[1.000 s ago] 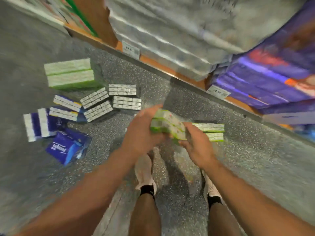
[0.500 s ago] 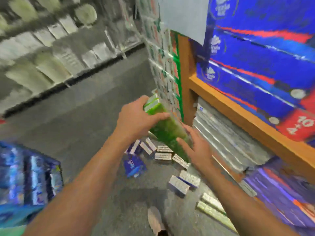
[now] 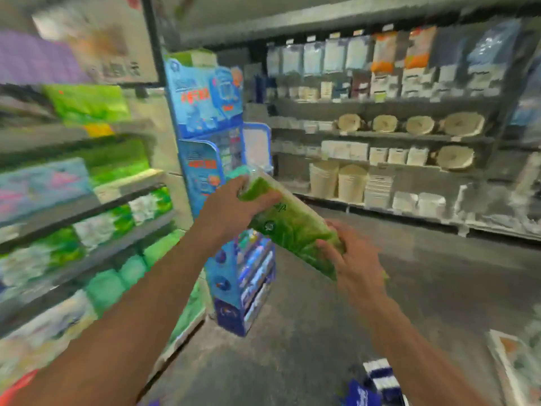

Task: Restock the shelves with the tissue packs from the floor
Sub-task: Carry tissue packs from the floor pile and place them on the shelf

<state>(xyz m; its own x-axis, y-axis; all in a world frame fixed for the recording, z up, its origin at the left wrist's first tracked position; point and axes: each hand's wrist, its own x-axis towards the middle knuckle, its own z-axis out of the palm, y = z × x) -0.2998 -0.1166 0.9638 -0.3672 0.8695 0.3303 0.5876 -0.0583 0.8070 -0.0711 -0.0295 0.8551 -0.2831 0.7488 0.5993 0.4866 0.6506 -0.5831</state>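
Raised since the earlier frames, both hands now hold the pack at chest height, the view turned from floor to aisle. Grey tiered shelving (image 3: 123,200) stocked with green and white tissue packs fills the left side. Left hand (image 3: 231,212) clasps the upper end of the green plastic-wrapped tissue pack (image 3: 289,227), fingers curled over it. Blue cardboard display stand (image 3: 222,159) rises behind. Right hand (image 3: 355,263) grips the lower end. Pack tilts down toward the right, above the grey speckled floor (image 3: 322,332).
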